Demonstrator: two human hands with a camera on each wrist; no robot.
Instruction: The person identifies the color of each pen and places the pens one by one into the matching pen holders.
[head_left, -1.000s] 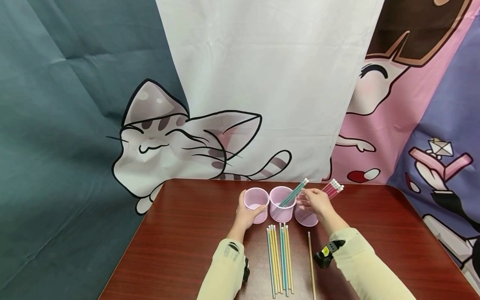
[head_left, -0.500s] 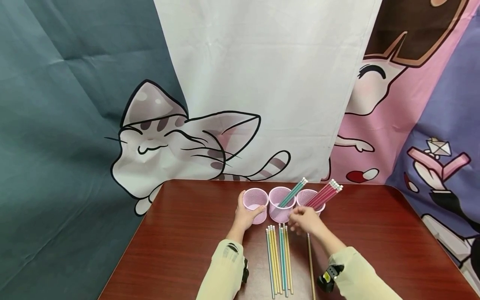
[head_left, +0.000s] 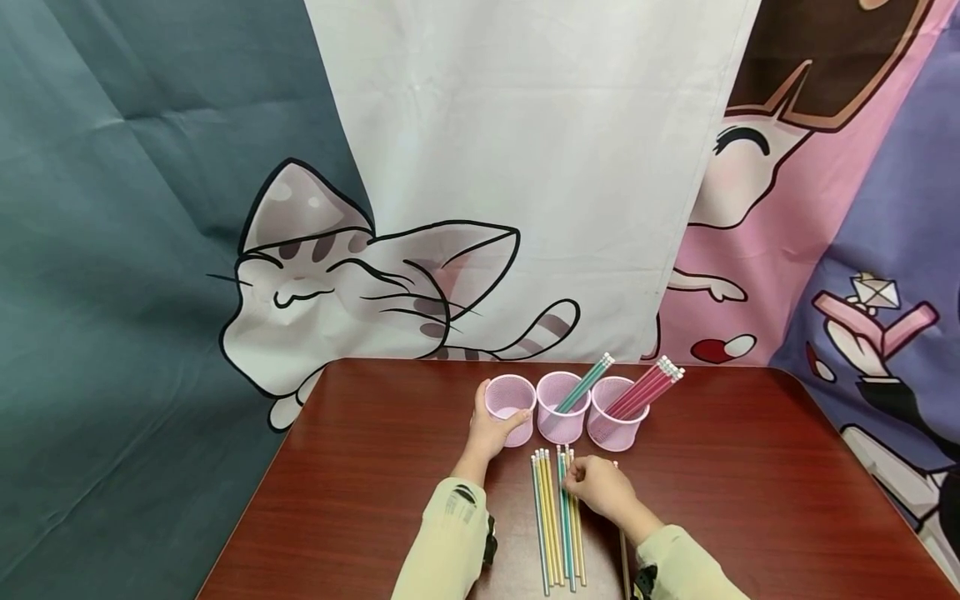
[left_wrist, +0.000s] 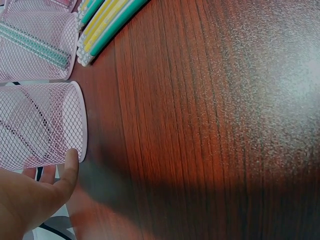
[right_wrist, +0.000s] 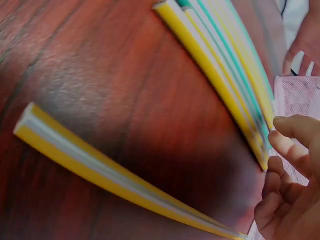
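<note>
Three pink mesh pencil cups stand in a row. My left hand (head_left: 487,429) grips the left cup (head_left: 512,390), thumb at its front and fingers round its far-left side. Teal pencils (head_left: 585,385) lean in the middle cup (head_left: 557,430); dark pink pencils (head_left: 645,393) lean in the right cup (head_left: 611,432). My right hand (head_left: 606,487) is over the eraser ends of a bunch of teal and yellow pencils (head_left: 572,542). Its thumb and forefinger are close to them, fingers loosely bent, and no pencil shows between them in the right wrist view.
Another bunch of pencils (head_left: 546,521), mostly yellow, lies just left of the first. A single yellow pencil (right_wrist: 125,175) lies apart, partly under my right forearm in the head view. The brown wooden table (head_left: 360,483) ends at a printed cloth backdrop (head_left: 555,167).
My right hand has left the teal pencils in the middle cup and come down toward me to the pencils on the table. My left hand stays on the left cup.
</note>
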